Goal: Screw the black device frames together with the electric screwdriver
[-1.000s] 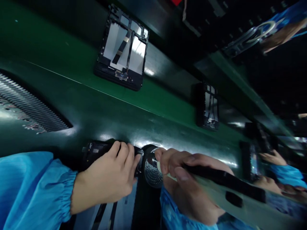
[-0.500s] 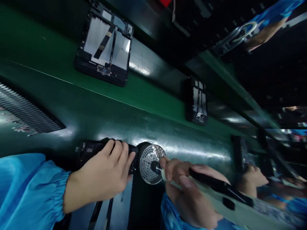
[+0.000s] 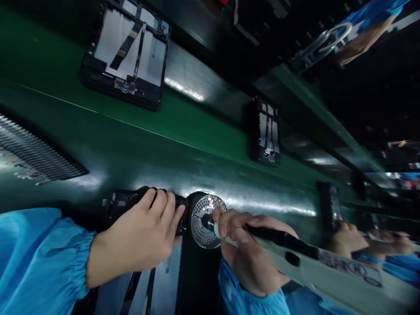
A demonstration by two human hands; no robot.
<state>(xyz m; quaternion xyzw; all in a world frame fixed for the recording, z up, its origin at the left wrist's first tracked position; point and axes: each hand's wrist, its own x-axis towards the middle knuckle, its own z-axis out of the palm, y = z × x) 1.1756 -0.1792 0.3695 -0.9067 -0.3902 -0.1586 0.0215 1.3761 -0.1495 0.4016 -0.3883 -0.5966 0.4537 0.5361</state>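
Left hand [image 3: 144, 243] clamped the tablet frame [image 3: 131, 205] (thin, likely fragile) at its edge — right hand [image 3: 249, 253] gripped the screwdriver [image 3: 311, 267].

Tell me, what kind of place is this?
Probably an electronics assembly line. Opened tablet frames lie spaced along a green conveyor belt; the right hand holds an electric screwdriver at a perforated screw dish, and another blue-sleeved worker's hand works farther along.

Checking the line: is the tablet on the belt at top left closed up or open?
Open: the tablet lies back cover off, ribbon cables and circuit board exposed.
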